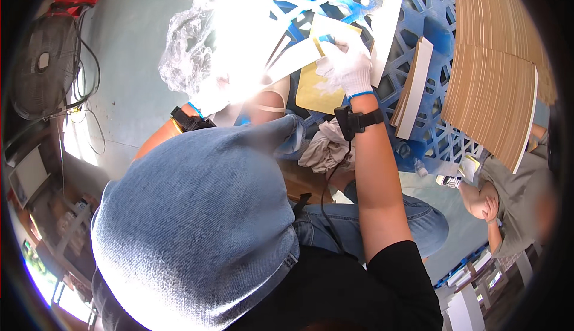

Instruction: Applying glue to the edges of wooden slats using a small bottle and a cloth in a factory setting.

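My right hand (pixel 347 65), in a white knit glove, is closed with its fingertips pinched at the end of a long white strip (pixel 293 62). A small blue patch shows at those fingertips; what it is I cannot make out. Beneath the hand lie yellow sheets (pixel 317 92). My left hand (pixel 214 94), also gloved in white, is near the strip's other end. Glare washes out its fingers, so its grip is hidden. Both wrists carry black strapped devices, and a blue band edges each glove.
A blue lattice pallet (pixel 439 101) bears stacked brown boards (pixel 490 86) and a few white-faced strips (pixel 414 92). Crumpled clear plastic (pixel 188 56) lies at far left. A rag (pixel 329 146) is below my right hand. A fan (pixel 45 62) stands left; another person (pixel 514 199) sits right.
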A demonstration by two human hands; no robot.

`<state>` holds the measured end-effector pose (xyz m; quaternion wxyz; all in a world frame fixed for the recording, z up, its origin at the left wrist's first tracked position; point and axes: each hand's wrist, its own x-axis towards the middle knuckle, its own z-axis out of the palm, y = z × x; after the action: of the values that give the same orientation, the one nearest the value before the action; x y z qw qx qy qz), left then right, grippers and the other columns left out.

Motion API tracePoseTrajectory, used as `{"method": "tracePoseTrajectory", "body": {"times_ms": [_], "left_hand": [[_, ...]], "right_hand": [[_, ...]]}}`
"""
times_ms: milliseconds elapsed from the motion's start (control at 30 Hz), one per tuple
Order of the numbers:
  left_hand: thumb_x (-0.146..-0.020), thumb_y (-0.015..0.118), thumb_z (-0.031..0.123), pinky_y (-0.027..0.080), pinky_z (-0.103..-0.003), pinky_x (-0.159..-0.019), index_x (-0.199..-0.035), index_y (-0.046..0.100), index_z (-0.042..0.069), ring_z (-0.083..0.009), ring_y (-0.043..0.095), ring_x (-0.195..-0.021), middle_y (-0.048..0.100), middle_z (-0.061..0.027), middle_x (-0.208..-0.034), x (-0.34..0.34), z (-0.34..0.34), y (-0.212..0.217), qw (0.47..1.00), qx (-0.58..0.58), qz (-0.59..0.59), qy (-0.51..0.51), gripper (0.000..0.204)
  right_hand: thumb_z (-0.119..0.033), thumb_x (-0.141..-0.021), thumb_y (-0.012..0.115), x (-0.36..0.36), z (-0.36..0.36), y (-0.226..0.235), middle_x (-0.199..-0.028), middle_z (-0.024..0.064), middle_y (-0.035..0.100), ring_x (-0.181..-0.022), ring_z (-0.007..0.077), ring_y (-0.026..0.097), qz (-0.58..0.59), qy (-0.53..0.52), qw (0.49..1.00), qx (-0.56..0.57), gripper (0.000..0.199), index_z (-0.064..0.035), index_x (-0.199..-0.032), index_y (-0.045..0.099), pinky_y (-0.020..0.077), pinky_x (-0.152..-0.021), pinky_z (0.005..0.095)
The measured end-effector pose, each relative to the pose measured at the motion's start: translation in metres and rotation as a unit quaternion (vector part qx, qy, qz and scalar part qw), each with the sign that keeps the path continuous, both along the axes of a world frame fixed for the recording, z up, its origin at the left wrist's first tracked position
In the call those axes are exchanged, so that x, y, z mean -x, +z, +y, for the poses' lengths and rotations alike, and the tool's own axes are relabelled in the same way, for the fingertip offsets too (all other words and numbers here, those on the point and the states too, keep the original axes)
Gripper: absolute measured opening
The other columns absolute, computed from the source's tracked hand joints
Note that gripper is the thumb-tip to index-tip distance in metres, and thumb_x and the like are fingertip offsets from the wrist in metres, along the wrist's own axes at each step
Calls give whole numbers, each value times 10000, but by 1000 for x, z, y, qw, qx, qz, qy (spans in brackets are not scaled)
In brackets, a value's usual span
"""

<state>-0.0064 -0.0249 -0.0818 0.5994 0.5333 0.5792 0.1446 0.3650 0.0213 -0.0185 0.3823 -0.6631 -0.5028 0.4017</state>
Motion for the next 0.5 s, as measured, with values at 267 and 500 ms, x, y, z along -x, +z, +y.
{"method": "tracePoseTrajectory", "body": {"times_ms": [267, 500], "left_hand": [[-852, 875, 294, 461, -198, -630, -1176, 630, 45, -27, 565, -758, 657, 28, -933, -9, 0, 17, 998, -18, 51, -23, 476], [-856, 873, 242, 474, -198, -651, -1197, 620, 43, -40, 587, -790, 676, 9, -986, 10, -2, -23, 989, -109, 55, -87, 469]], "right_hand": [[-322, -864, 777, 1, 16, 9, -1025, 109, 765, -918, 247, 734, -102, 81, 991, 20, 401, -153, -1226, 737, 587, -826, 383], [-306, -870, 759, 3, 14, 18, -1093, 111, 749, -935, 260, 725, -120, 79, 988, 57, 415, -178, -1263, 721, 581, -873, 389]]}}
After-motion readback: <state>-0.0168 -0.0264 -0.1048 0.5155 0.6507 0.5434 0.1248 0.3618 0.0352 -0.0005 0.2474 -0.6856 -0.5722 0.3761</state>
